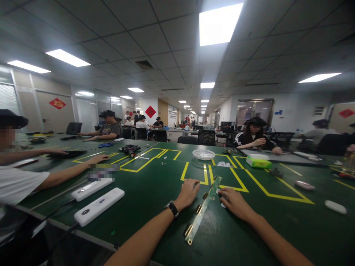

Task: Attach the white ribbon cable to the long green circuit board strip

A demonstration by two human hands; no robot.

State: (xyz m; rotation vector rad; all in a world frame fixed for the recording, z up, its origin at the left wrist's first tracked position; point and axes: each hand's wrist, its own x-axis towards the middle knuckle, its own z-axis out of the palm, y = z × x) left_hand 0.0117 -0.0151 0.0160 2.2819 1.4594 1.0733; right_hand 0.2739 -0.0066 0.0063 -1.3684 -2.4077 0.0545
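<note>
A long, narrow green circuit board lies at a slant on the green table, between my two hands. Dark and gold-coloured parts line its left edge. My left hand, with a watch on the wrist, rests on the table to the left of the board, apart from it, fingers slightly bent and holding nothing visible. On the other side, my right hand lies low with its fingers loosely extended toward the board's upper end. Something small and white shows under and beside those fingertips; whether they touch the board I cannot tell.
A white round basket stands beyond the board. White power banks with cables lie left, near a co-worker's arm. A green-and-white packet and a white mouse-like object are right. Yellow tape marks the table.
</note>
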